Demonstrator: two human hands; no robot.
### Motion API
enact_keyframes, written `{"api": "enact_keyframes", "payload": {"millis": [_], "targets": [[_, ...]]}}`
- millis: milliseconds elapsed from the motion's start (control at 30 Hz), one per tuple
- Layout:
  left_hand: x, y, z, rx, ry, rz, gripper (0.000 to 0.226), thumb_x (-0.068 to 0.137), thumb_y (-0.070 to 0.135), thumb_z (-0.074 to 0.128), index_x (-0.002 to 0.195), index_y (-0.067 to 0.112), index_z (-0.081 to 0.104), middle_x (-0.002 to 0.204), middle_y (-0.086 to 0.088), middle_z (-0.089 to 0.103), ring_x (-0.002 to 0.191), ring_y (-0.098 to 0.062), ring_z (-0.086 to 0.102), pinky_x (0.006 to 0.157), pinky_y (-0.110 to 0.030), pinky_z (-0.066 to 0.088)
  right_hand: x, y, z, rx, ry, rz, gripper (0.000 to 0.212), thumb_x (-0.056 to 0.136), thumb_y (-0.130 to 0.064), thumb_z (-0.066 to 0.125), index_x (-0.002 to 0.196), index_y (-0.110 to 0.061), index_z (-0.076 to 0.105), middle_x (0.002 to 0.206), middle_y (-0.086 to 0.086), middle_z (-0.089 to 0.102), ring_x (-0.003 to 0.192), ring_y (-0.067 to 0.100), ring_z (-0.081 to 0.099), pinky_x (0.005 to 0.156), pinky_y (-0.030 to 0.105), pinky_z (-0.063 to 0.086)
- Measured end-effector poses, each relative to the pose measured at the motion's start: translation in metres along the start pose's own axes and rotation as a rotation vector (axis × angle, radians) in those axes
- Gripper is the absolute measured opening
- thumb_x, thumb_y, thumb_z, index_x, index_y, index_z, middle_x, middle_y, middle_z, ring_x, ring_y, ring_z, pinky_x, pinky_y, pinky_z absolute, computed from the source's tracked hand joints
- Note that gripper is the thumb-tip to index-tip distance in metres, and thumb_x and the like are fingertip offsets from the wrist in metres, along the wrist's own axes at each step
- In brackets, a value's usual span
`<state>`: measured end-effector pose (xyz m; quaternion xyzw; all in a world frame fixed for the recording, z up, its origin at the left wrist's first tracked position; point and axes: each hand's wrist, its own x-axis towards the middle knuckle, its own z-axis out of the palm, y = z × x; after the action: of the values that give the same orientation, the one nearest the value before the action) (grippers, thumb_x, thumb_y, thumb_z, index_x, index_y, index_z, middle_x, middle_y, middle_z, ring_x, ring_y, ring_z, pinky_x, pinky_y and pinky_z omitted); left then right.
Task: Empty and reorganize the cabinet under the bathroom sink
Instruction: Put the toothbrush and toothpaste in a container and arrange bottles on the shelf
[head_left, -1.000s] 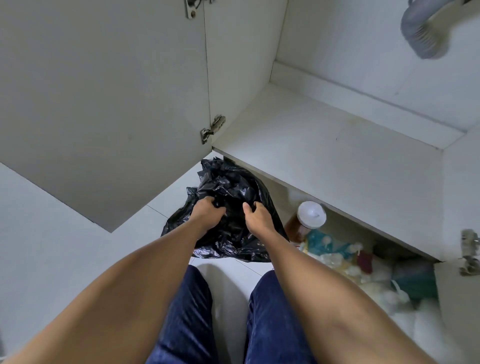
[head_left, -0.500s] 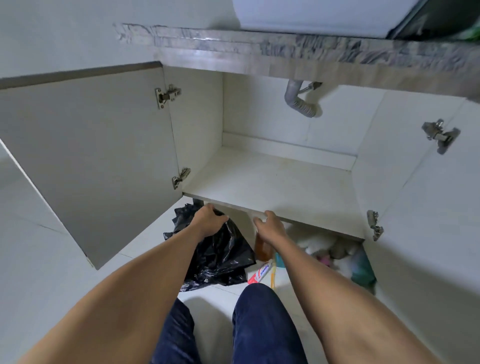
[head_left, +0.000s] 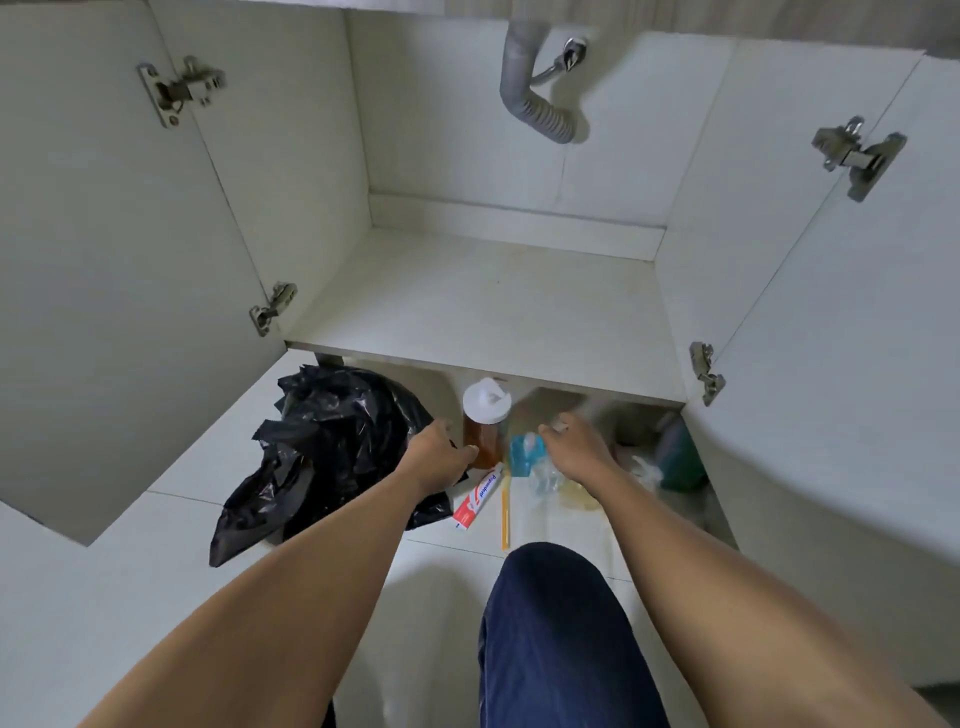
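1. Left hand has left the black bag, grip unclear beside the bottle; right hand left the shelf edge, loose above the blue pack.
2. Items lie on white floor under that edge.

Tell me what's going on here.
A person faces the open white under-sink cabinet. Their left hand sits between a crumpled black plastic bag and an amber bottle with a white cap; the right hand reaches over a blurred pile of small toiletries on the floor. Neither clearly grips anything.
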<state>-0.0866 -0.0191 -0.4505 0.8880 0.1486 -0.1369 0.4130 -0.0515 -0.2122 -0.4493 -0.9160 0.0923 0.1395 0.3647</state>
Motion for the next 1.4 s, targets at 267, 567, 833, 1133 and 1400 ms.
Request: {"api": "enact_keyframes", "payload": {"millis": [267, 567, 833, 1133, 1400], "targets": [[0.039, -0.044, 0.070, 0.096, -0.066, -0.005, 0.046, 0.090, 0.031, 0.059, 0.133, 0.013, 0.053, 0.117, -0.006, 0.064, 0.101, -0.024, 0.061, 0.084, -0.033, 0.052, 0.053, 0.017, 0.019, -0.133, -0.079, -0.027, 0.030, 0.101, -0.031, 0.047, 0.097, -0.006, 0.064, 0.095, 0.011, 0.063, 0.075, 0.018, 0.056, 0.060, 0.027, 0.039], [0.054, -0.115, 0.160, 0.154, -0.037, -0.055, 0.049, 0.094, 0.036, 0.057, 0.139, 0.021, 0.049, 0.137, -0.003, 0.055, 0.122, -0.024, 0.054, 0.098, -0.038, 0.048, 0.103, 0.036, 0.084, -0.231, -0.200, -0.099, 0.030, 0.099, -0.023, 0.052, 0.103, -0.001, 0.072, 0.106, 0.016, 0.069, 0.101, 0.033, 0.063, 0.085, 0.033, 0.048], [0.043, -0.181, 0.204, 0.461, 0.178, 0.064, 0.057, 0.090, 0.054, 0.049, 0.137, 0.022, 0.048, 0.146, 0.000, 0.041, 0.135, -0.025, 0.033, 0.111, -0.042, 0.027, 0.101, 0.068, 0.149, -0.266, -0.207, -0.132, 0.026, 0.100, -0.013, 0.049, 0.119, -0.007, 0.066, 0.120, 0.012, 0.066, 0.104, 0.028, 0.063, 0.086, 0.032, 0.052], [0.035, -0.218, 0.228, 0.551, 0.297, 0.136, 0.071, 0.091, 0.059, 0.048, 0.145, 0.013, 0.046, 0.156, -0.008, 0.039, 0.146, -0.034, 0.029, 0.118, -0.055, 0.020, 0.110, 0.080, 0.202, -0.267, -0.245, -0.097, 0.036, 0.097, -0.021, 0.059, 0.133, -0.015, 0.054, 0.132, 0.012, 0.060, 0.117, 0.029, 0.060, 0.094, 0.035, 0.048], [0.037, -0.222, 0.231, 0.559, 0.272, 0.123, 0.071, 0.091, 0.059, 0.043, 0.147, 0.015, 0.043, 0.159, -0.008, 0.035, 0.148, -0.034, 0.024, 0.119, -0.056, 0.018, 0.116, 0.076, 0.234, -0.311, -0.074, -0.073, 0.030, 0.100, -0.034, 0.050, 0.123, -0.017, 0.056, 0.118, 0.016, 0.053, 0.104, 0.037, 0.060, 0.075, 0.036, 0.041]]}}
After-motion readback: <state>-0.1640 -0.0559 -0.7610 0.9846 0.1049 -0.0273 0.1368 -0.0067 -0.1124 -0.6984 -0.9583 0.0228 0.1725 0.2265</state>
